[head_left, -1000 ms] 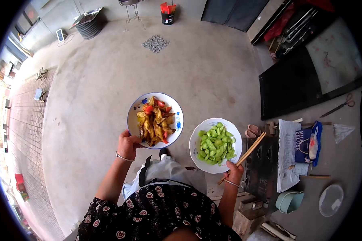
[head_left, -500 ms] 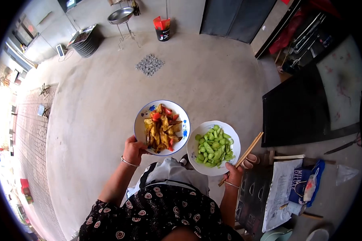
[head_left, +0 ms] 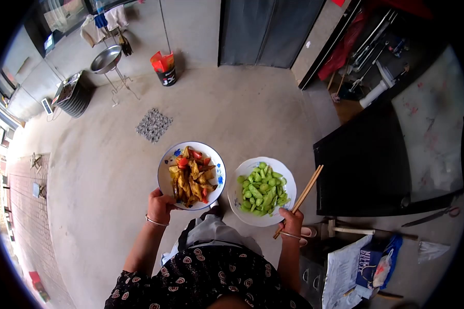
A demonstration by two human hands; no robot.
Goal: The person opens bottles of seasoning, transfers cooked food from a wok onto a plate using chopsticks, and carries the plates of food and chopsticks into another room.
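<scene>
My left hand [head_left: 160, 207] grips the lower left rim of a white plate [head_left: 217, 158] with a blue edge and blue flower marks. On it lies a cooked dish [head_left: 193, 177] of browned pieces with red pepper. A second, scalloped white plate [head_left: 233, 200] is held at its lower right rim by my right hand [head_left: 291, 222], and green edamame pods [head_left: 263, 188] are heaped on it. A pair of wooden chopsticks [head_left: 308, 189] is also in my right hand, slanting up to the right. Both plates are level, side by side, with a narrow gap between them.
Concrete floor [head_left: 108, 180] spreads ahead. A metal basin on a stand [head_left: 106, 60], a black bucket [head_left: 167, 76] and a ribbed dark tub [head_left: 76, 96] stand along the wall. A grey double door [head_left: 268, 33] is at the back; a dark open door [head_left: 366, 159] stands right, above a cluttered cabinet.
My view has turned and shifted: the wall items appear lower and further left, and more of the right doorway shows. Both hands still hold their plates, now slightly further apart.
</scene>
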